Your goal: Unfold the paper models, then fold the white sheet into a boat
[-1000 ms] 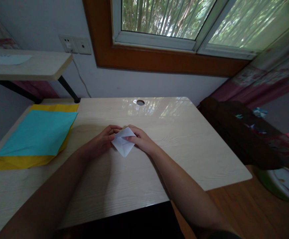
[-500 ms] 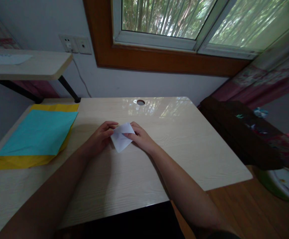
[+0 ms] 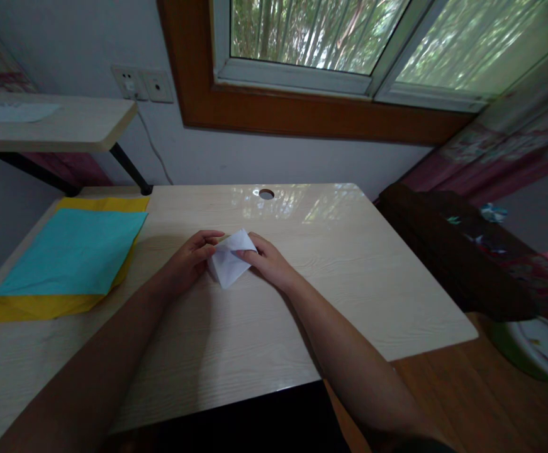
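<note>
A small folded piece of white paper (image 3: 230, 267) is held between my two hands, over the middle of the pale wood-grain desk (image 3: 349, 270). My left hand (image 3: 193, 259) pinches its left corner between thumb and fingers. On the other side, my right hand (image 3: 265, 257) grips the right edge, its thumb tucked into a fold on the near face and its fingers behind the sheet. The paper's lower tip points toward me. Its far side is hidden.
Turquoise paper (image 3: 73, 251) lies on yellow sheets (image 3: 33, 309) at the desk's left. A raised shelf (image 3: 89, 123) stands on black legs behind them. A cable hole (image 3: 267, 194) pierces the desk's back. Dark wooden furniture (image 3: 424, 233) stands off the right edge.
The paper has shifted slightly between my fingers, its upper flap opening a little more around the right thumb. Both arms stay nearly in place.
</note>
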The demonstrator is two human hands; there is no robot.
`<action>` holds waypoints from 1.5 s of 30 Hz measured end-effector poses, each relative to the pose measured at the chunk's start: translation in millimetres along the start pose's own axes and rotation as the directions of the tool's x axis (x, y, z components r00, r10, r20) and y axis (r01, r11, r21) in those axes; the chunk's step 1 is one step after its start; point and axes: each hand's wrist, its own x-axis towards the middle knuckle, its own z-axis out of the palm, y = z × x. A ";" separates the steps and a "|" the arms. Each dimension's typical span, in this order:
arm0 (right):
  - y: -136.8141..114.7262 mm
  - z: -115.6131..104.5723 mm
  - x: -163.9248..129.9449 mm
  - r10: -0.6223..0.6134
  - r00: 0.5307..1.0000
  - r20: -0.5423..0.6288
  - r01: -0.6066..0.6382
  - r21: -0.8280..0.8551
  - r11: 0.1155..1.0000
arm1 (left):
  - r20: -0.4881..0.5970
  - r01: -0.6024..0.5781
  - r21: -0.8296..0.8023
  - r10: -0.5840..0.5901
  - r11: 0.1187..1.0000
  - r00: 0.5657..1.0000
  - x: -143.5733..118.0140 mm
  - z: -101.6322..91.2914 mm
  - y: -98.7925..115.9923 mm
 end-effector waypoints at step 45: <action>-4.8 1.4 -9.5 -0.405 0.892 0.201 0.396 -0.778 0.488 | -0.218 -0.149 0.395 0.250 0.907 0.944 3.0 -3.7 3.2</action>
